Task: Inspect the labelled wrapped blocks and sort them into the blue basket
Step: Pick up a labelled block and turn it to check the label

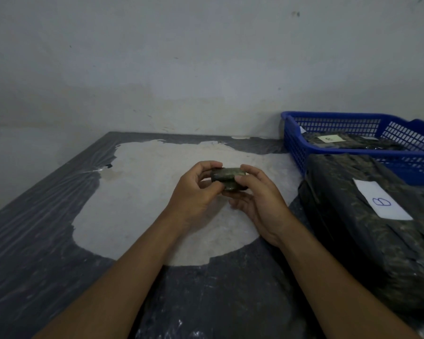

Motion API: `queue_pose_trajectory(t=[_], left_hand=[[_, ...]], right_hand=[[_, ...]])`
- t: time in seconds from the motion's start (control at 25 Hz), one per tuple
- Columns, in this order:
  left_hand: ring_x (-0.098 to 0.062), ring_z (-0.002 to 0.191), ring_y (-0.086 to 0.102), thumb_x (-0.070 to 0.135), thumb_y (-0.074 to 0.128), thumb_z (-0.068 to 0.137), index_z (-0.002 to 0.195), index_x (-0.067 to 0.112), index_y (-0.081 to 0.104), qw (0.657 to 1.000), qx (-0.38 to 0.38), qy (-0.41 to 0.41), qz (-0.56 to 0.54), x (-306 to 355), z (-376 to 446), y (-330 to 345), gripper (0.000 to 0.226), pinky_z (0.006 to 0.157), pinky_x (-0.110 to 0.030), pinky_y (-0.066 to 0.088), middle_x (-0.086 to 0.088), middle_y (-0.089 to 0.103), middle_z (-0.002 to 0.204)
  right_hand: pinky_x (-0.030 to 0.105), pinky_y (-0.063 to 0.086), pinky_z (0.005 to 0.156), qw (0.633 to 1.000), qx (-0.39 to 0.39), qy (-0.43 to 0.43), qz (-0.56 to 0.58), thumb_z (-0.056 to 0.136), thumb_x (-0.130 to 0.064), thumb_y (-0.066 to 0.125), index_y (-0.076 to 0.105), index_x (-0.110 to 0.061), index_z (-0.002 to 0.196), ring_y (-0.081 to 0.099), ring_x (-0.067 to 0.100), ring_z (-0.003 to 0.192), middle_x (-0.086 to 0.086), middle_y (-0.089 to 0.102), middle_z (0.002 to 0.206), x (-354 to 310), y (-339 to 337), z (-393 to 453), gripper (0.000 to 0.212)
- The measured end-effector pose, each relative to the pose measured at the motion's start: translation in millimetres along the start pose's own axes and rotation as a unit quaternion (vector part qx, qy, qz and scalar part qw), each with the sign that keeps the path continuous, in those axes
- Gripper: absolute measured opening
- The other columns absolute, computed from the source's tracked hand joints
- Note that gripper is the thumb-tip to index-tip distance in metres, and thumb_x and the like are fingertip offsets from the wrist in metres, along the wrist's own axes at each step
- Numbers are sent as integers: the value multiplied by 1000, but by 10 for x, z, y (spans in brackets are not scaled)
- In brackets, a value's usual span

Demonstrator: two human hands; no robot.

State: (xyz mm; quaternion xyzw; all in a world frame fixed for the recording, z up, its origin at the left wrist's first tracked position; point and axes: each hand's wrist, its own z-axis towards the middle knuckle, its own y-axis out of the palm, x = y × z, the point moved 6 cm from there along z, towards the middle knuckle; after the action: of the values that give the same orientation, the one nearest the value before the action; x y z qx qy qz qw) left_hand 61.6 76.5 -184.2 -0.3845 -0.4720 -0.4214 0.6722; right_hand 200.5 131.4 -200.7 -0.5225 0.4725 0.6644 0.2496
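Item in hand: small dark plastic-wrapped block [226,179], which I am holding above the worn grey table [144,192], my left hand [196,189] and right hand [257,199] both pinching it. Step: I am inspecting; no label is showing, so turning seems next. The blue plastic mesh basket [304,140] is waiting far right, open room between.

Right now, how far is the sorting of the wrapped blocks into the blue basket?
Partly done. The blue basket already holds at least one wrapped block with a label. In hand: the left hand and right hand together hold a small dark wrapped block above the table, as if inspecting it. Left: this block, and a large labelled wrapped bundle beside the basket.
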Motion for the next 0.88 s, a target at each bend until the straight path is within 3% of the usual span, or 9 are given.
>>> queue_pose_trajectory(t=[0.16,0.32,0.4,0.64,0.88], left_hand=[[-16,107,70,-9,60,91,127,14,61,999,-30,38,0,37,-17,30,42,87,-27,59,-5,66,125],[-24,120,66,27,68,87,134,16,61,994,-39,-45,-88,-76,8,59,49,103,-45,55,-9,66,131],[-23,115,70,27,68,97,129,15,66,997,-45,-34,-55,-77,11,68,35,104,-48,54,-7,73,121],[-23,117,69,16,62,100,130,12,66,994,-59,-31,-87,-75,-4,80,31,103,-40,54,-7,74,122],[-16,106,73,16,59,102,127,11,67,997,-41,-16,-66,-10,-33,56,27,84,-20,57,-6,76,115]], right_hand=[[30,55,72,1000,-10,16,-15,104,-14,55,63,-8,126,74,20,86,14,74,111,25,0,10,24],[31,56,72,1000,-5,-6,-7,100,-4,57,62,-13,128,72,20,94,12,73,117,11,-23,18,30],[33,57,78,1000,-6,-7,-5,99,-3,59,64,-12,128,72,21,100,12,74,117,19,-33,21,31],[36,58,88,1000,-2,-18,-22,98,-5,63,71,-8,118,73,25,106,13,77,114,29,-40,31,23],[30,57,79,999,-2,-32,-30,97,-5,65,70,-11,117,74,20,99,11,77,112,16,-43,27,22]])
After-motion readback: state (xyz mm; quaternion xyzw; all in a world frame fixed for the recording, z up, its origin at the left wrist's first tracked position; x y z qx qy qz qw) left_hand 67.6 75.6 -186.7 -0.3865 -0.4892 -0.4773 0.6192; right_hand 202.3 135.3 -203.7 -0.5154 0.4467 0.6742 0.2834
